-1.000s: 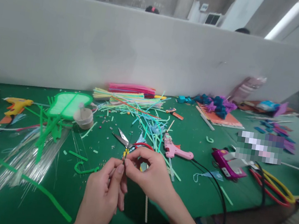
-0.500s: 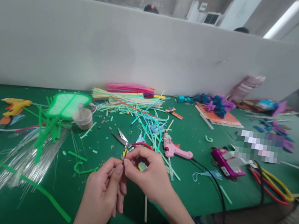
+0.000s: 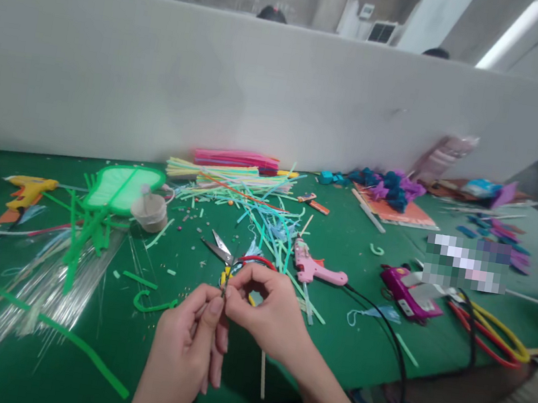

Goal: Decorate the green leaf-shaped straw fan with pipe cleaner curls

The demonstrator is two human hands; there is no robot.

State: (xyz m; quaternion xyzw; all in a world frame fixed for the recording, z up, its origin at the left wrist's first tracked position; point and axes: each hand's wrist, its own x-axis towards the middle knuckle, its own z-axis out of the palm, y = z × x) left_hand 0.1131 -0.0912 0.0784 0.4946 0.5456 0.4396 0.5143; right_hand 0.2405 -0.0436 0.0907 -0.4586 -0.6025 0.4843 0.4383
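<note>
Over the near edge of the green table (image 3: 136, 343), the left hand (image 3: 185, 357) and right hand (image 3: 267, 316) pinch together on what looks like a thin wire (image 3: 224, 287), too fine to make out. Just beyond lie scissors (image 3: 222, 250), then a pink glue gun (image 3: 314, 269) and a heap of strips (image 3: 249, 202).

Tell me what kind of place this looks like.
Probably a shared craft workshop bench. The green table is strewn with cut paper strips, a pink glue gun, a yellow glue gun and scissors. Both hands pinch a small piece together.
</note>
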